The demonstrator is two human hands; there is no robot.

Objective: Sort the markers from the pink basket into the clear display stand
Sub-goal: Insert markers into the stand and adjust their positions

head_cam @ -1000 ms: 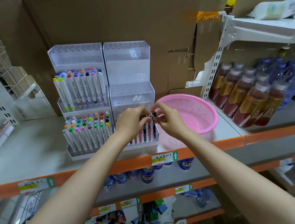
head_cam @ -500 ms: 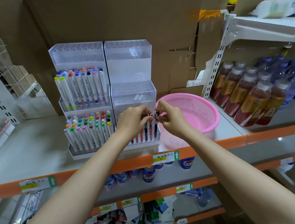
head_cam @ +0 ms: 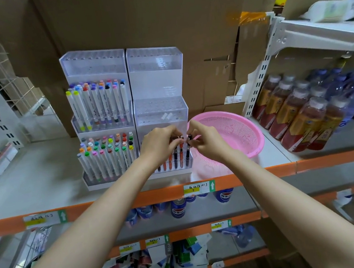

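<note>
- A person's left hand [head_cam: 159,142] reaches to the lowest tier of the clear display stand [head_cam: 156,79]; its fingers are curled round the tops of the markers [head_cam: 175,158] standing upright in a row there
- The right hand [head_cam: 208,143], at the stand's front right corner, pinches a black-capped marker [head_cam: 190,137] between thumb and fingertips; the marker stands at the right end of that row
- The pink basket [head_cam: 249,134] sits tilted just beside the stand's right side, behind the right hand
- A second stand [head_cam: 100,111], touching the clear stand's left side, holds white markers with coloured caps on two tiers
- Bottled drinks [head_cam: 302,115] stand well to the stand's right; cardboard boxes [head_cam: 136,17] rise behind it
</note>
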